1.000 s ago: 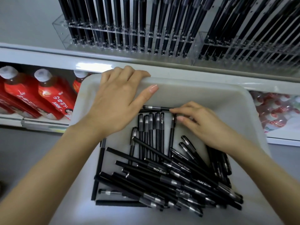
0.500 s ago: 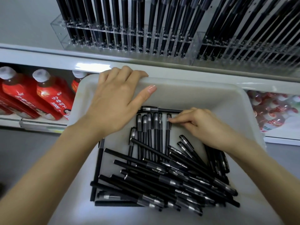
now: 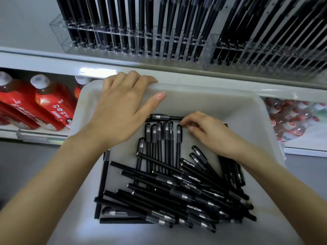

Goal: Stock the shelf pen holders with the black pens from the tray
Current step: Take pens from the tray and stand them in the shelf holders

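A white tray [image 3: 230,96] holds a loose pile of black pens [image 3: 177,191], and several more lie side by side near its far wall. My left hand [image 3: 120,110] grips the tray's far rim, fingers over the edge and thumb inside. My right hand [image 3: 212,133] rests inside the tray, its thumb and forefinger pinching the cap end of one black pen [image 3: 178,144] that lies flat. Another pen [image 3: 164,117] lies crosswise by the far wall. Clear acrylic pen holders [image 3: 134,41] on the shelf above stand packed with black pens.
A second clear holder [image 3: 265,50] full of pens stands to the right. The white shelf edge [image 3: 53,62] runs just beyond the tray. Red juice bottles [image 3: 49,103] fill the lower shelf at left, and red-and-white packaged goods [image 3: 292,121] sit at right.
My right hand has drawn back from the crosswise pen by the far wall to the cap of the rightmost lined-up pen. My left hand has stayed on the rim.
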Motion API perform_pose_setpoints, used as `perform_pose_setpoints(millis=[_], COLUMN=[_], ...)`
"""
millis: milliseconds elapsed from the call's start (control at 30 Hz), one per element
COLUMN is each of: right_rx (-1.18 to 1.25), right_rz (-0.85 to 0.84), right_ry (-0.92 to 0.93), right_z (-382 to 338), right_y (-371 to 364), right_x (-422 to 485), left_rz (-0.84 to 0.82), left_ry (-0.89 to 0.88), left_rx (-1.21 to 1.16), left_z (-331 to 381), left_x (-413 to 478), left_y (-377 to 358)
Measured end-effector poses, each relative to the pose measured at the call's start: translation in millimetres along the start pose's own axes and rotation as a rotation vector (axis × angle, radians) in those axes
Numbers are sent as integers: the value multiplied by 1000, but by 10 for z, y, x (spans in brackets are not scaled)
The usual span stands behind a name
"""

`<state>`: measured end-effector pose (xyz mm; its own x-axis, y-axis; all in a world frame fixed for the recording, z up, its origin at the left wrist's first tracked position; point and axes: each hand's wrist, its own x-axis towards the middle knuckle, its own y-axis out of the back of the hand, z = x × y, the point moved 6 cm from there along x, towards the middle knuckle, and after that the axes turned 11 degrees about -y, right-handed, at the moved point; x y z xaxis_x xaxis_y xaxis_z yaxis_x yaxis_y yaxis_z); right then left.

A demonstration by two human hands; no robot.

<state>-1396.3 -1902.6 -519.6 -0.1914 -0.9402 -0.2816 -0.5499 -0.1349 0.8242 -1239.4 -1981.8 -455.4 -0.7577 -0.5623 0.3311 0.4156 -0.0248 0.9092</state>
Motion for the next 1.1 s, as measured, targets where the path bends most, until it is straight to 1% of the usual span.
perform_pose_setpoints(millis=[200, 267, 333, 400, 467, 500, 567, 633, 733, 867, 933, 1000, 1033, 1100], right_rx=[12, 52, 191, 438, 693, 773, 825, 766, 594, 551, 570, 637, 697, 843], right_rz=[-44, -44, -44, -72, -151, -186, -199, -135, -9, -41, -76, -41, 21, 208], right_ry=[-5, -19, -59, -109, -130, -126, -98, -47, 68, 128, 152, 181, 184, 168], right_z=[-20, -22, -25, -31, -71, -97, -129, -133, -200, -236, -243, -273, -269, -185], right_y=[-67, -48, -21, -7, -2, 9, 42, 74, 126, 122, 115, 202, 317, 688], right_x=[-15, -17, -28, -46, -85, -110, -142, -156, -232, -345, -388, -418, -421, -436], left_rz=[8, 13, 16, 18, 14, 11, 8, 11, 3, -44, -67, -67, -60, -42], left_ry=[1, -4, -5, -5, -2, -1, 0, -3, -6, -21, -34, -48, -50, -67], left_rx=[-5, -6, -9, -11, -22, -27, -37, -44, -51, -29, -26, -59, -96, -154], left_z=[-7, -8, -12, -16, -16, -16, -16, -15, -15, -2, 9, 43, 76, 187], left_x=[-7, -10, -14, -15, -11, -7, 6, 10, 12, 13, 18, 55, 93, 210], left_y=[5, 7, 7, 11, 10, 8, 9, 16, 32, 52, 61, 96, 127, 192])
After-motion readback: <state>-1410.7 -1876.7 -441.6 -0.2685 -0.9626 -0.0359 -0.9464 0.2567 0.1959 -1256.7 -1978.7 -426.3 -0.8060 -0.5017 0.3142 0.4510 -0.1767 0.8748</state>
